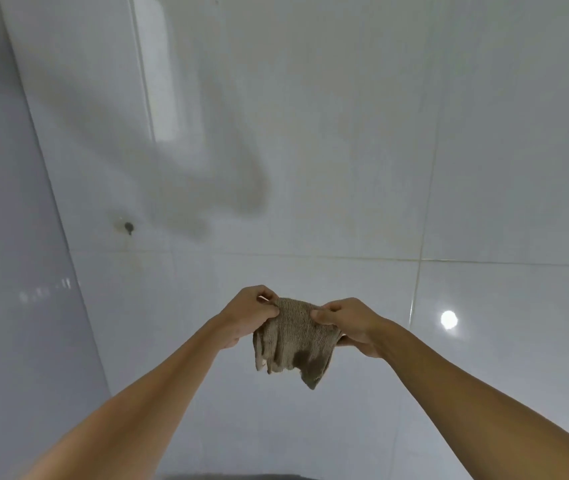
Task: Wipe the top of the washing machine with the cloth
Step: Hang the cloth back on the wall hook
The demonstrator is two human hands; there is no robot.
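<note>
Cloth (295, 341) hangs pinched between my left hand (253, 311) and right hand (347, 323); I should fold it flat before wiping.

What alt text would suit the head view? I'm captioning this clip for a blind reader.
Two bare hands, the left hand and the right hand, hold up a crumpled brownish cloth with a dark patch, pinching its top edge in front of a glossy white tiled wall. No washing machine can be made out.
</note>
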